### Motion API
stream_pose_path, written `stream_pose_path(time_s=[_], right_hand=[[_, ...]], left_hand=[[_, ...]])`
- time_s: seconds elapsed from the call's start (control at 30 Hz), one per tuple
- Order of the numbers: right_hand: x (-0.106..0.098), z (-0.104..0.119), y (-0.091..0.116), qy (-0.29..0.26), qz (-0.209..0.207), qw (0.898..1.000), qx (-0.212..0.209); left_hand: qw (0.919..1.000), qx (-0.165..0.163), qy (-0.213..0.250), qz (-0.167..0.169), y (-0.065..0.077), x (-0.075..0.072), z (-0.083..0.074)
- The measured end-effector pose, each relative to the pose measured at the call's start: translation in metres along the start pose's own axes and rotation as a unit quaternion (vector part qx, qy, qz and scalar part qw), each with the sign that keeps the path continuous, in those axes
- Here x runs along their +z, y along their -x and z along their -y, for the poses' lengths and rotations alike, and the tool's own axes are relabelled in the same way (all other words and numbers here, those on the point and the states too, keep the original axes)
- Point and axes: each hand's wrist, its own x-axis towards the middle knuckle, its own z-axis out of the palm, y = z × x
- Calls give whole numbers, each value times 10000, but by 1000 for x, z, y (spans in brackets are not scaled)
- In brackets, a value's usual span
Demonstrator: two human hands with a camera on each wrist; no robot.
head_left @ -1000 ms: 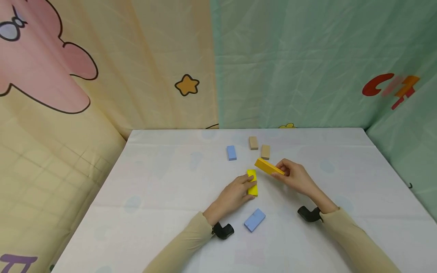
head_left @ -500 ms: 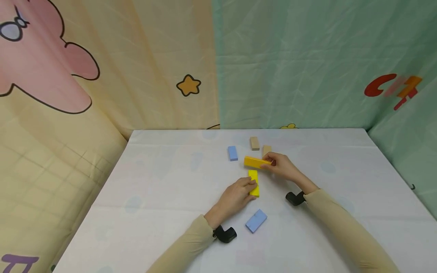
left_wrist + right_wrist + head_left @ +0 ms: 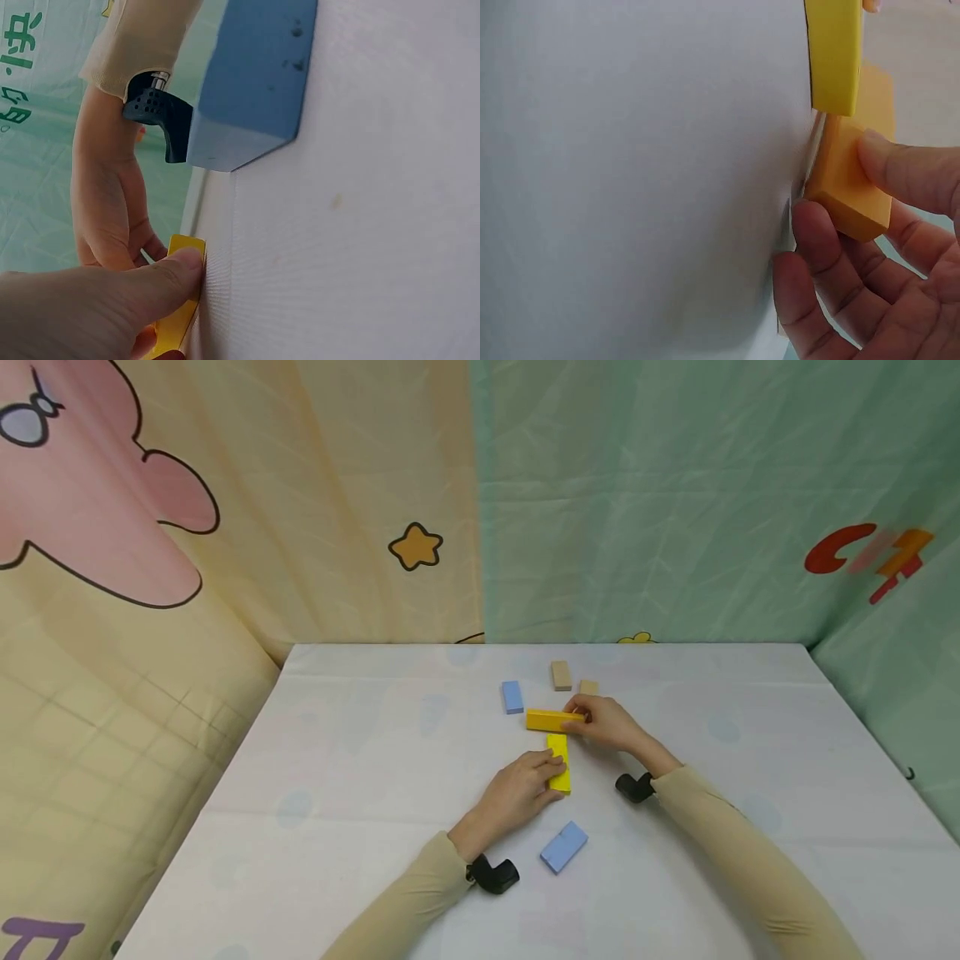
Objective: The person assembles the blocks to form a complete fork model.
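My left hand (image 3: pixel 519 787) grips a bright yellow block (image 3: pixel 559 777) that lies lengthwise on the table, thumb at its near end. Just beyond that block's far end, my right hand (image 3: pixel 606 723) pinches an orange-yellow block (image 3: pixel 543 720) by its right part, turned crosswise. In the right wrist view the thumb presses one side of the orange-yellow block (image 3: pixel 851 180), with the fingers on the other. The yellow block (image 3: pixel 835 56) is close to it there; whether they touch I cannot tell.
A blue block (image 3: pixel 564 847) lies nearer me, right of the left wrist. Beyond the hands are another blue block (image 3: pixel 512 697) and two tan blocks, one (image 3: pixel 561 676) in full view and one (image 3: pixel 588 687) partly behind the right hand. Curtains stand behind the white table (image 3: pixel 375 735).
My right hand has carried the orange-yellow block left and slightly away from me, turning it from slanted to crosswise beyond the yellow block. The left hand has stayed nearly still.
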Motion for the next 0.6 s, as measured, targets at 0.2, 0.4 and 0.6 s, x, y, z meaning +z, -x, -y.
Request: stream_pose_path(time_s=[0.2,0.4,0.6], right_hand=[[-2,5,-1,492,45,9986,182],[-3,11,-1,831,-183,9964,10],[-1,11,-3,994,-140,9949,-101]], left_hand=[[9996,-89,275,-43,1,2,3],[9985,-115,504,-161,1,2,5],[9984,-75,513,-225,1,3,7]])
